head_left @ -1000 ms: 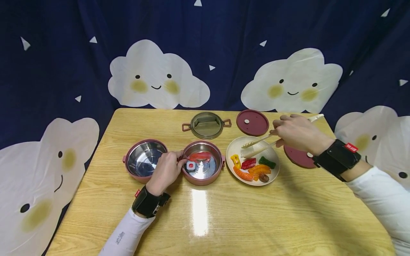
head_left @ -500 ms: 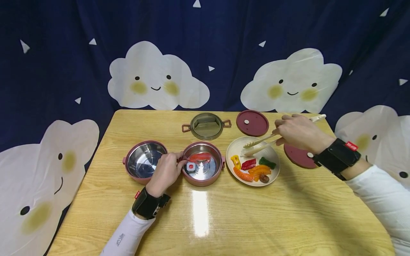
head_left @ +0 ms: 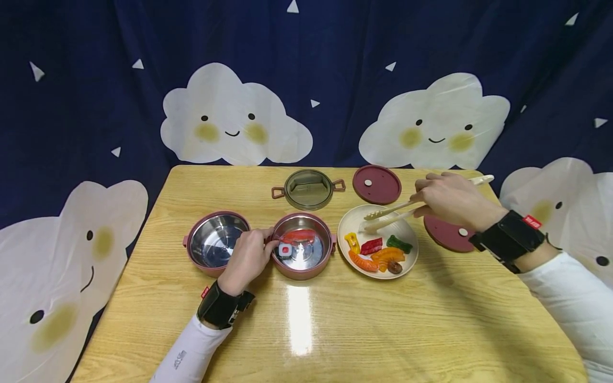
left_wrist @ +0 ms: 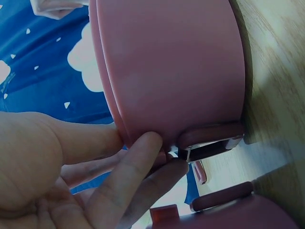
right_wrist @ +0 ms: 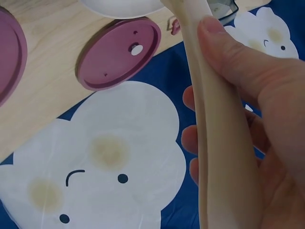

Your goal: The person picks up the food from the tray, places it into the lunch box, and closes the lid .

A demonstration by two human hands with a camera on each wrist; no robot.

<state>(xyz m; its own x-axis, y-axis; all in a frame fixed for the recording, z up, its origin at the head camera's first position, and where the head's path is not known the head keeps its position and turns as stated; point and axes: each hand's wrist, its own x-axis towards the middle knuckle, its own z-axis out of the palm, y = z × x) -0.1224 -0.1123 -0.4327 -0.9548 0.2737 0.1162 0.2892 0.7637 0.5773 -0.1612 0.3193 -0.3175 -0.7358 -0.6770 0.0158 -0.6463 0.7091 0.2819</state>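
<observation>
My left hand holds the rim of a pink pot with a steel inside, thumb and fingers at its left side. The left wrist view shows the fingers near the pot's side handle. Inside lie a red toy food piece and a toy sushi roll. My right hand grips cream tongs, their tips apart over the back of a cream plate. A pale piece, too unclear to name, lies by the tips. Toy peppers, a red piece and toy shrimp fill the plate's front.
A second pink pot stands to the left, partly behind my left hand. At the back lie a glass lid and a maroon lid. Another maroon lid sits under my right wrist. A dark cloud-printed curtain rises behind the table.
My right hand has shifted slightly right with the tongs, and the tips have drawn a little to the right over the plate. My left hand stays on the pot.
</observation>
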